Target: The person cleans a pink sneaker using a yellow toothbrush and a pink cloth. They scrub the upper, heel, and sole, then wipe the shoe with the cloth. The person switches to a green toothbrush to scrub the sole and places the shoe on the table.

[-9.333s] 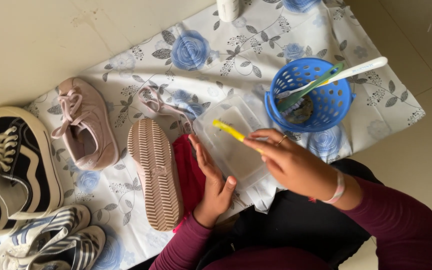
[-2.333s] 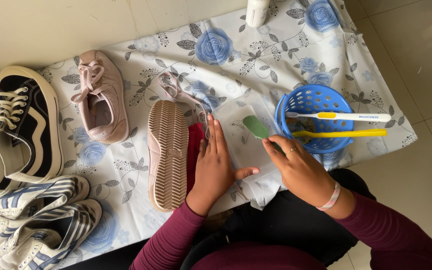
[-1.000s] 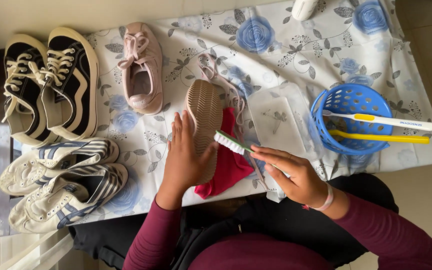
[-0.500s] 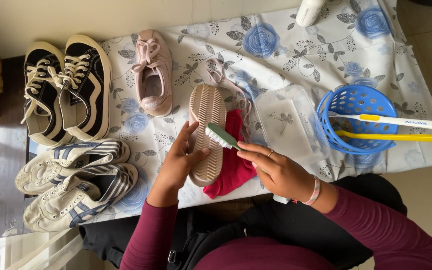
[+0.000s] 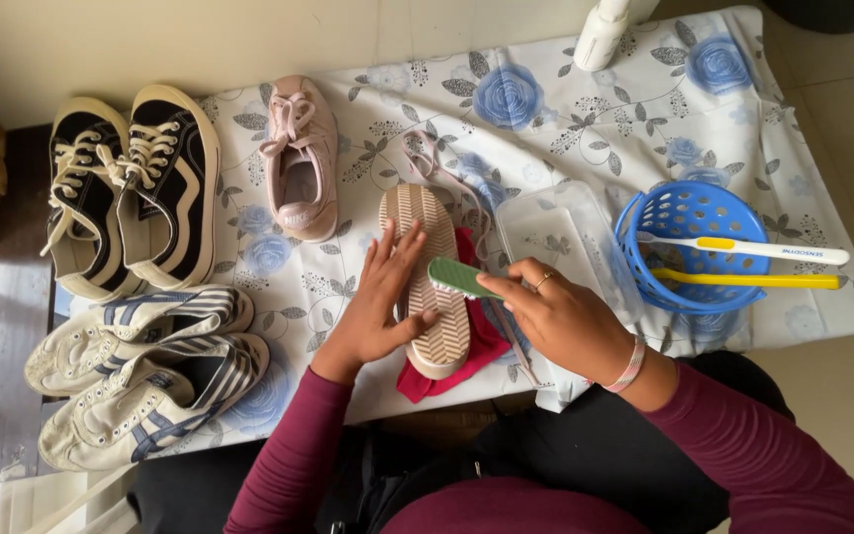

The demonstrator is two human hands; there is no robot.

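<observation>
A pink sneaker lies sole-up (image 5: 431, 272) on a red cloth (image 5: 467, 351) in the middle of the floral tablecloth (image 5: 565, 119). My left hand (image 5: 380, 309) rests flat on the sole's left side and steadies it. My right hand (image 5: 565, 318) grips a green brush (image 5: 459, 278), whose head lies across the sole's right edge. The matching pink sneaker (image 5: 301, 161) stands upright to the upper left.
A blue basket (image 5: 686, 247) at right holds a white toothbrush (image 5: 753, 248) and a yellow one (image 5: 743, 281). A clear plastic lid (image 5: 560, 242) lies beside it. Black sneakers (image 5: 126, 193) and striped white sneakers (image 5: 145, 371) sit at left. A white bottle (image 5: 600, 35) stands at the top.
I put the yellow toothbrush into the basket and took up the green brush. My right hand brought it onto the upturned sole while my left hand stayed on the shoe.
</observation>
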